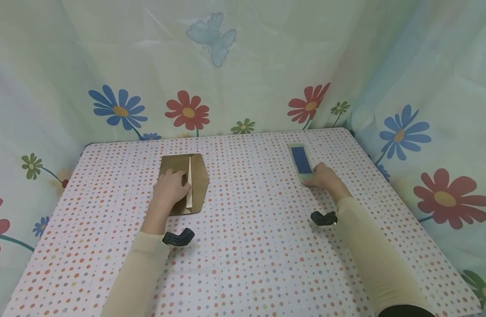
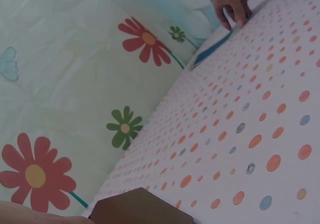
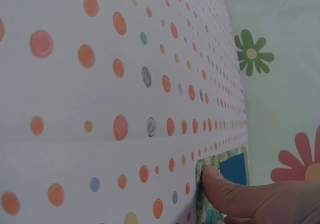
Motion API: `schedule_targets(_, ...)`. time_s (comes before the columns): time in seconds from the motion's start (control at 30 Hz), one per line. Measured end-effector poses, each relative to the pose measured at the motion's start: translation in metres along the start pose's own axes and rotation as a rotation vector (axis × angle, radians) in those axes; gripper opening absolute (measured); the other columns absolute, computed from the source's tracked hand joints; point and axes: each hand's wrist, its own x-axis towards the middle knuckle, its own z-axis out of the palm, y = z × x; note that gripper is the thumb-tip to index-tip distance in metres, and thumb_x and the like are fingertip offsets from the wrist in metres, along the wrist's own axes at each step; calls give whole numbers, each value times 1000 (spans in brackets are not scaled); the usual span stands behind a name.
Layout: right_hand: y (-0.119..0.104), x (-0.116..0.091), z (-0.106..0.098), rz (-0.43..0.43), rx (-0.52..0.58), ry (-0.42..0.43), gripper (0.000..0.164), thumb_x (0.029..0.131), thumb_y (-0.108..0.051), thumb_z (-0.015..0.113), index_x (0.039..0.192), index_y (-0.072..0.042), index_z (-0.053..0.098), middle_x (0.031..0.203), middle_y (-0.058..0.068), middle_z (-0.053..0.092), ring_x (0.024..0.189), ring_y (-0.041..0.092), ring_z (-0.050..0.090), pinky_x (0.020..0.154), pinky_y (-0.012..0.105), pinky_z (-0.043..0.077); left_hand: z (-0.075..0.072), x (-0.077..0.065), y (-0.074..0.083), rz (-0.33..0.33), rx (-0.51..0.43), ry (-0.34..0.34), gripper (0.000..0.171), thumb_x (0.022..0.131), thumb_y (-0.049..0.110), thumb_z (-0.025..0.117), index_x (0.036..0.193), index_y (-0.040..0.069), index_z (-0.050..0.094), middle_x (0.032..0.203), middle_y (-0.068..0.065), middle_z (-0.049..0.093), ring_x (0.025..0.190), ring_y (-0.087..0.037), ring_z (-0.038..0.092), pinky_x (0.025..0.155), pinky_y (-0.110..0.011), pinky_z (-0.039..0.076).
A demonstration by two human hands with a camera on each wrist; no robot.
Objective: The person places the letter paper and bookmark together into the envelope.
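A brown paper envelope lies on the left half of the table, its pointed flap spread open toward the right. A pale strip shows along its mouth. My left hand is over the envelope with bent fingers, gripping it near the mouth; the exact fingertip contact is hidden. In the left wrist view only the flap shows at the bottom edge. Farther right lies a card with a patterned pale-green border and a plain blue rectangle. My right hand pinches its near end, thumb on the upper face.
A white cloth with colored dots covers the table. Curtains printed with flowers and a butterfly hang behind and at both sides. Dark wrist cameras stick out from both sleeves over the cloth.
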Motion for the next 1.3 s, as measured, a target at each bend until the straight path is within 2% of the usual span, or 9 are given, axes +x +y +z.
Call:
schedule_targets(0.2,2,-3,0,-16,47,2,81,87,-32,67,140,11,24,135,36,38,126,49,39,106,58,33,-1,-1,1,-1,-11,-6,53,92,30,48,141,9,44,143,-22,39,132,-46,35,96,-67,38)
schedule_targets(0.4,2,-5,0,-21,50,4,81,88,-32,66,143,9,23,138,35,36,127,48,38,107,58,32,-3,-1,2,2,-6,-18,54,93,30,48,142,9,43,144,-23,37,132,-47,35,95,-68,38)
schedule_targets(0.63,1,-11,1,-68,65,28,78,89,-27,64,145,8,23,141,35,33,131,50,34,108,59,30,-3,1,3,9,2,-9,54,92,30,47,142,8,43,144,-23,38,131,-47,35,95,-67,39)
schedule_targets(0.8,4,-11,6,-81,80,40,83,87,-33,66,144,10,23,141,37,30,131,50,31,109,59,29,-2,-3,-1,13,8,-13,54,92,30,48,141,8,44,143,-23,39,130,-47,37,93,-67,40)
schedule_targets(0.93,5,-14,10,-68,80,67,82,84,-40,68,138,12,33,136,37,37,127,49,38,105,57,35,0,-8,-3,17,19,-17,53,92,30,49,140,7,45,141,-25,40,128,-48,38,92,-68,40)
schedule_targets(1.17,-2,-16,12,-48,59,85,73,87,-34,66,133,15,40,133,35,44,124,48,44,104,55,38,2,-10,-9,28,22,-3,53,91,29,48,139,5,46,139,-27,41,126,-50,39,90,-68,40)
schedule_targets(1.3,-2,-15,4,-42,30,117,69,86,-32,67,128,17,44,127,35,50,118,46,50,101,52,42,1,-6,-4,45,4,12,54,92,29,48,139,5,45,139,-28,40,126,-51,39,91,-69,40)
